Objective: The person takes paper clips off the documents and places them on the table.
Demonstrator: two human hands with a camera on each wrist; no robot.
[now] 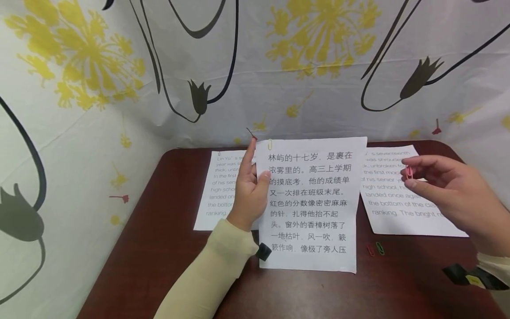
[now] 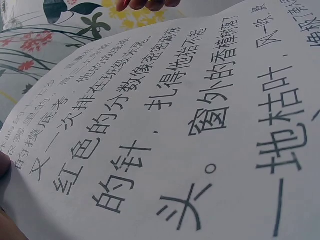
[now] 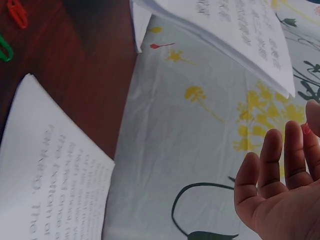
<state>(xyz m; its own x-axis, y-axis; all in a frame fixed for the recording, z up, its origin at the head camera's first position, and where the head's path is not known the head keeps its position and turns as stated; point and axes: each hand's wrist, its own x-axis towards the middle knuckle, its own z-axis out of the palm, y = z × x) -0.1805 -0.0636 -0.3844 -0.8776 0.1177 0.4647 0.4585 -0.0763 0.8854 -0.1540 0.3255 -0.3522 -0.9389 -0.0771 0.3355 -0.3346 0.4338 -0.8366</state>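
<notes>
My left hand (image 1: 249,192) grips the left edge of a stack of white paper (image 1: 308,261), with the thumb on its front. The sheets stand raised, Chinese print facing me, and a yellow paper clip (image 1: 270,144) sits at their top left corner. In the left wrist view the printed sheet (image 2: 150,200) fills most of the picture. To the right, apart from the stack, my right hand (image 1: 450,188) pinches a red paper clip (image 1: 409,173) between thumb and fingertips. Most of that clip is hidden by the thumb in the right wrist view.
English-printed paper (image 1: 203,221) with a clip at its top left lies behind the stack on the left; another English-printed pile (image 1: 402,226) lies under my right hand. A red paper clip (image 1: 370,250) and a green paper clip (image 1: 380,248) lie on the brown table (image 1: 159,248). Patterned cloth (image 1: 255,57) surrounds it.
</notes>
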